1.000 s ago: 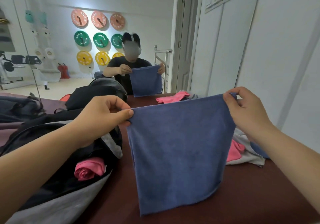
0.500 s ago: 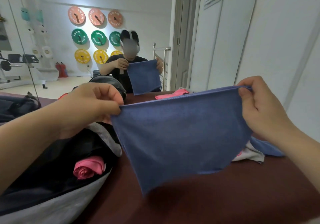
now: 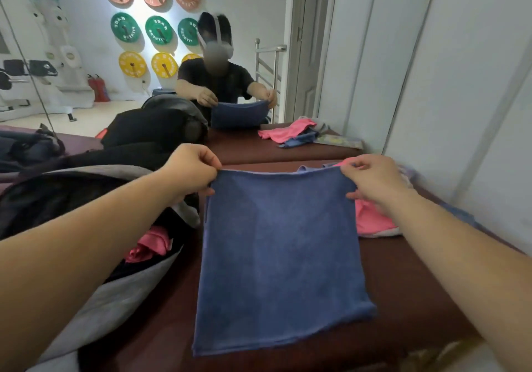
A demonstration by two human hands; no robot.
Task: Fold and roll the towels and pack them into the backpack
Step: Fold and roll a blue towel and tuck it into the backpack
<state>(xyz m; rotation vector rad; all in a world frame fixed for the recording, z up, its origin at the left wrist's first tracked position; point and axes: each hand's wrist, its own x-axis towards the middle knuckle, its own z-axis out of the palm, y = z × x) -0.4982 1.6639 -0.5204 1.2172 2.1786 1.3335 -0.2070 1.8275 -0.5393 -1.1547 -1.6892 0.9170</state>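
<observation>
**Blue towel spread for folding.** At left, the backpack [image 3: 115, 296] is laid on its side with its mouth opened toward the table centre, presumably so that finished rolls can be slid in without being carried far. One rolled pink towel [image 3: 149, 247] is already lodged inside. The left hand [image 3: 191, 170] is closed in a pinch, thumb against curled fingers, on the far left corner of the blue towel [image 3: 279, 256]. This towel is laid flat on the table [image 3: 388, 273], directly before the person and just beside the backpack. It is judged to be stretched between its two far corners so that wrinkles are drawn out before a fold is made. Whether it is already doubled cannot be told with certainty, although a second layer seems to be hinted at along the left edge. The right hand [image 3: 371, 178] is likewise closed in a pinch on the far right corner, the far edge being held taut between the hands. Beneath and beyond that hand, a pile [image 3: 371, 222] of unfolded pink and grey towels is placed within easy reach, awaiting the same treatment.
</observation>
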